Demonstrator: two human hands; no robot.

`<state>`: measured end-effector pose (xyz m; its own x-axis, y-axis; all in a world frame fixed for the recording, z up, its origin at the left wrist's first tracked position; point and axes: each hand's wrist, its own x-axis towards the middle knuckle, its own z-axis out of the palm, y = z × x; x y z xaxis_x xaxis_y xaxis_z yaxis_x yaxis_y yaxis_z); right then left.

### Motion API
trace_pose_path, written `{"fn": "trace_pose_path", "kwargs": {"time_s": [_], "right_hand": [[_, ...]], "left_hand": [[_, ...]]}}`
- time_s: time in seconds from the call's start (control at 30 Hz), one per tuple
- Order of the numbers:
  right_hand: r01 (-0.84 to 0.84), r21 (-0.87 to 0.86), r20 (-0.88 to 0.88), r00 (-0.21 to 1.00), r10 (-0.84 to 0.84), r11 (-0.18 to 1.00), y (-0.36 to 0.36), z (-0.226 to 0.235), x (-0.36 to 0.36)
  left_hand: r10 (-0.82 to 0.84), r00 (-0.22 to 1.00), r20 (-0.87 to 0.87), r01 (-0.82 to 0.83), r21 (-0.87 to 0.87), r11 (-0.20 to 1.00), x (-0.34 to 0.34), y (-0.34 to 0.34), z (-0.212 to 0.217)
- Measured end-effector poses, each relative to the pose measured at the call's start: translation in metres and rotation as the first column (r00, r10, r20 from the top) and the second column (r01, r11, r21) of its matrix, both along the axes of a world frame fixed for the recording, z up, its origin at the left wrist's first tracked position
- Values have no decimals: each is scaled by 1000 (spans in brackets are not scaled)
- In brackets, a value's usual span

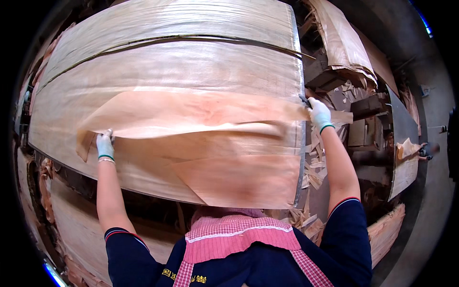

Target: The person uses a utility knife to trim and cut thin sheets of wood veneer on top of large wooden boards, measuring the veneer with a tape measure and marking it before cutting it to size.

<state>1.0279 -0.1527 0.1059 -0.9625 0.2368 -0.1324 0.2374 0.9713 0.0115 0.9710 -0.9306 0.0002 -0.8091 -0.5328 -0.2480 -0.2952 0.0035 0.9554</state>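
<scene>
Both hands wear white gloves with green cuffs. My left hand (105,143) is closed on the near edge of a long, thin wood veneer sheet (201,111), close to its left end, where a corner folds down. The sheet's near edge lifts in a wavy curve. My right hand (319,113) is closed at its right end, beyond the table's edge, with a small dark tool (304,100) showing at the fingers; its kind is unclear. Another pinkish veneer piece (248,179) lies flat nearer me, partly blurred. Beneath both is a broad pale sheet-covered table (158,62).
A thin dark strip (191,36) crosses the far part of the table. Veneer scraps (313,174) litter the floor on the right, beside wooden blocks (366,131). More stacked veneer (346,43) stands at the far right. Another person (424,152) is by a table further right.
</scene>
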Motion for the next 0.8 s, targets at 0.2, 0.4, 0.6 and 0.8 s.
{"fn": "trace_pose_path", "kwargs": {"time_s": [0.2, 0.4, 0.6, 0.8], "right_hand": [[-22, -273, -399, 912, -92, 962, -1, -55, 3], [-208, -547, -328, 944, 20, 811, -113, -63, -11], [-229, -204, 92, 963, 251, 952, -138, -37, -17], [-525, -199, 87, 831, 549, 827, -241, -61, -55]], "left_hand": [[310, 949, -57, -236, -779, 581, 19, 19, -11], [-732, 678, -65, 329, -864, 382, 26, 341, 41], [-445, 895, 31, 216, -903, 372, -1, 382, 4], [-378, 911, -164, 85, -823, 562, -1, 384, -19]]}}
